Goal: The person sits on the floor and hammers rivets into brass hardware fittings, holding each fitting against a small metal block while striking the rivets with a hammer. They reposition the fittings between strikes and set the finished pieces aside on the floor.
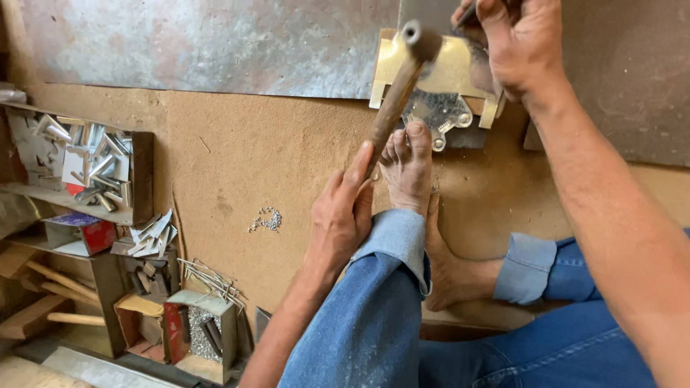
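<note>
My left hand (343, 208) grips the wooden handle of a hammer (399, 82), whose metal head is raised over a brass-coloured sheet piece (442, 72). My right hand (519, 44) rests on the far side of that brass piece and pinches a thin dark tool at the top edge. A small silvery metal part (438, 115) with round holes lies under the brass piece, just ahead of my bare foot (407, 169). My toes press at its near edge.
A brown board (237, 158) serves as the work surface, with a small heap of tiny rivets (267, 220). At left stand trays of metal strips (93, 162), small boxes (201, 334), loose nails (212, 280) and wooden handles (65, 287). A grey metal sheet (215, 43) lies at the back.
</note>
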